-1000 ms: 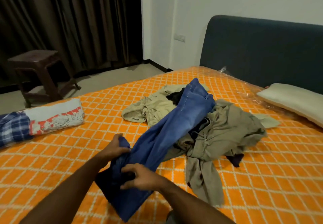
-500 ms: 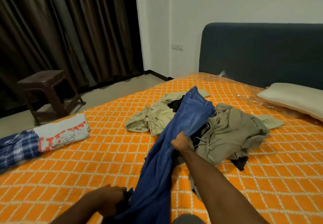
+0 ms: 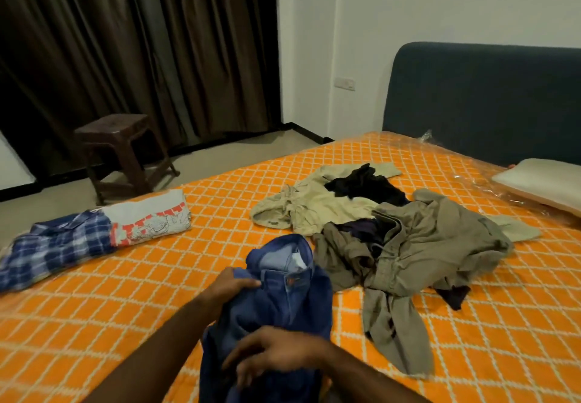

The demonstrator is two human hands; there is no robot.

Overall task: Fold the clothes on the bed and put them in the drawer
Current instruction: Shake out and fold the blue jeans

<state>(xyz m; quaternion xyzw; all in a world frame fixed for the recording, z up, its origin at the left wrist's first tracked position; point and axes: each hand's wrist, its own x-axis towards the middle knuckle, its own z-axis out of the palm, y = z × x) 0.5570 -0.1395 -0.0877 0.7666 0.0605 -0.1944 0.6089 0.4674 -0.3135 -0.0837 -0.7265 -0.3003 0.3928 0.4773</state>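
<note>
Blue jeans [image 3: 283, 295] lie bunched on the orange bed [image 3: 157, 302] right in front of me, waistband and button facing up. My left hand [image 3: 231, 286] grips the waistband at its left side. Nearer to me, my right hand [image 3: 273, 355] rests on the jeans' legs with its fingers bent into the cloth. Behind the jeans sits a loose pile: an olive-grey garment [image 3: 418, 251], a beige garment [image 3: 311, 204] and a black piece [image 3: 367, 185]. At the bed's left edge lie a folded white printed shirt [image 3: 151, 217] and a blue checked shirt [image 3: 53, 248].
A dark headboard [image 3: 481, 100] and a pillow [image 3: 544, 182] are at the right. A brown plastic stool [image 3: 122, 147] stands on the floor beyond the bed, before dark curtains [image 3: 125, 40]. No drawer is in view.
The jeans have been pulled off the pile toward me and now lie bunched by my hands. My right hand came back from the pile to the jeans' legs; my left moved to the waistband.
</note>
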